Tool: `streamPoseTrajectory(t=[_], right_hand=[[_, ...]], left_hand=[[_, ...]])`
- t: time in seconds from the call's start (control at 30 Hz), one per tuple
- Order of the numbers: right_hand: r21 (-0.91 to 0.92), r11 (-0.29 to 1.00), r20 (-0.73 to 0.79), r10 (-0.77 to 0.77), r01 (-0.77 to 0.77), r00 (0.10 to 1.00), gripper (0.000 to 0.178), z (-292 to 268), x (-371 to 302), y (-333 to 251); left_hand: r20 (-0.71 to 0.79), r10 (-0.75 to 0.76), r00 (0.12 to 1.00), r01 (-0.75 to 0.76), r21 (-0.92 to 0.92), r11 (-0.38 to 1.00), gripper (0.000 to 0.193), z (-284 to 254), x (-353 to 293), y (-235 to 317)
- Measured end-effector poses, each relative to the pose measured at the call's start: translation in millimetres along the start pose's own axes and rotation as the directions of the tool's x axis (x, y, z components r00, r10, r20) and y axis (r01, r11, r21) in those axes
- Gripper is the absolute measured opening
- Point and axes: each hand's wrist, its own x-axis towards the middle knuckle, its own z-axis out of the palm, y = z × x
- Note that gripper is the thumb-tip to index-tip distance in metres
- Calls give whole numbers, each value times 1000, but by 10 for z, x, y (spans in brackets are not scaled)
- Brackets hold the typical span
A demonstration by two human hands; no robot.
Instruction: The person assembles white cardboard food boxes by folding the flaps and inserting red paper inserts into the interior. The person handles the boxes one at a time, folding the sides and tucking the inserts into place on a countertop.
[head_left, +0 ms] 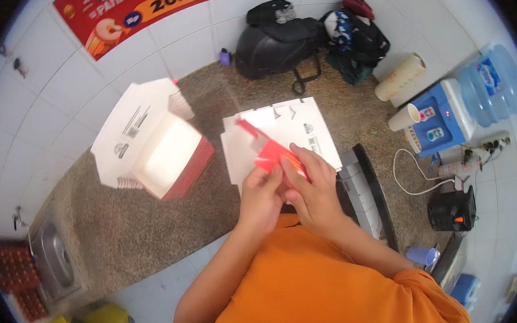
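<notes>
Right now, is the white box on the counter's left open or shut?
Open. The box has its lid flap raised toward the wall, and its bare white inside shows. Both hands are on a red-and-white carton blank, not on it.

Likely a food stall's back kitchen: tiled walls, stone counter, sink, stacked cartons.
</notes>
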Motion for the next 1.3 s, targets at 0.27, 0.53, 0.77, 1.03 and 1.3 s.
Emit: streamPoseTrajectory(t=[0.27,0.53,0.77,1.03,1.3], right_hand=[[232,969,-49,93,-79,994,66,246,-100,-51],[602,775,366,-52,-194,929,43,-144,12,234],[409,875,367,103,-260,925,37,-155,163,-25],[464,886,370,-183,-10,911,72,-401,184,-190],[912,-81,398,410,-401,821,44,-80,184,324]], left_hand=[[-33,133,991,-118,300,947,41,-9,-271,-107],[197,180,964,-261,838,479,38,-543,-694,309],[19,320,947,-234,723,650,67,-273,-931,184],[80,591,802,-381,831,405,75,-181,-1099,490],[16,503,864,-387,662,642,64,-904,-1007,502]])
